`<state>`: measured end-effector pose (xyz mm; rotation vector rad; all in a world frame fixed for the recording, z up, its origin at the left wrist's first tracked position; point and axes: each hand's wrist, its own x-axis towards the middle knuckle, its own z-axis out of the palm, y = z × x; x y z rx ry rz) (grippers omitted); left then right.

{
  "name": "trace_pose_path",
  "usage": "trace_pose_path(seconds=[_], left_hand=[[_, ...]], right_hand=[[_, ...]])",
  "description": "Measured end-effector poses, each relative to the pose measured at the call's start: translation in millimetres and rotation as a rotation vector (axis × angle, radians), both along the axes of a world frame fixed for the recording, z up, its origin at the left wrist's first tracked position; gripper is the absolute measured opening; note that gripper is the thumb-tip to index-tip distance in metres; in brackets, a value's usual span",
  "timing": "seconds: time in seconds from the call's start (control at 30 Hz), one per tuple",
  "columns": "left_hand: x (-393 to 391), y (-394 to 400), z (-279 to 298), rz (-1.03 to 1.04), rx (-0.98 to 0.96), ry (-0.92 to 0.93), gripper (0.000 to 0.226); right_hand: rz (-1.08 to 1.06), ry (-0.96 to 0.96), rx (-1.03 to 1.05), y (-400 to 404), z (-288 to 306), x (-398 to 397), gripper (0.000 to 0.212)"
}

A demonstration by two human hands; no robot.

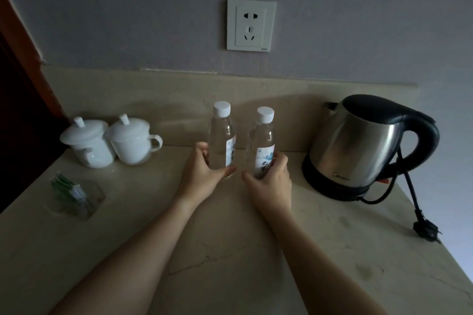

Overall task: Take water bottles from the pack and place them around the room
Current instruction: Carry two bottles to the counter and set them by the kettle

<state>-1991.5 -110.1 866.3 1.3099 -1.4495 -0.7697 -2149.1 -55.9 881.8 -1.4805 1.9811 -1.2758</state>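
Observation:
Two clear water bottles with white caps stand upright side by side on the beige stone counter (230,238), near the back wall. My left hand (202,174) grips the lower part of the left bottle (222,135), thumb in front and fingers round the far side. My right hand (271,181) grips the lower part of the right bottle (262,143), over its white label. The bottles' bases are hidden behind my hands. No bottle pack is in view.
Two lidded white cups (112,140) stand at the back left. A clear holder with green sachets (74,194) lies front left. A steel kettle (358,146) sits on the right, its cord and plug (425,230) trailing by the counter's right edge. A wall socket (250,25) is above.

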Motion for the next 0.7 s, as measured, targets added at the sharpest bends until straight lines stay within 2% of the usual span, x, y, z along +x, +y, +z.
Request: trace_pose_path(seconds=[0.23, 0.37, 0.43, 0.53, 0.7], left_hand=[[2.1, -10.6, -1.8, -0.068, -0.033, -0.025, 0.048], [2.8, -14.2, -6.2, -0.111, -0.011, 0.038, 0.056], [3.2, -15.7, -7.8, -0.115, -0.020, 0.054, 0.056], [2.0, -17.5, -8.3, -0.094, -0.047, -0.010, 0.052], [-2.0, -23.3, -9.6, -0.064, -0.055, -0.106, 0.047]], right_hand=[[-0.011, 0.048, -0.004, -13.8, -4.4, -1.9, 0.045], [-0.013, 0.051, 0.043, -25.4, -1.4, 0.6, 0.049], [0.005, 0.064, 0.049, -28.4, -4.0, 0.9, 0.042], [0.042, 0.079, 0.040, -31.0, -9.2, -2.6, 0.034], [0.074, 0.108, 0.002, -42.3, -12.4, -3.8, 0.036]])
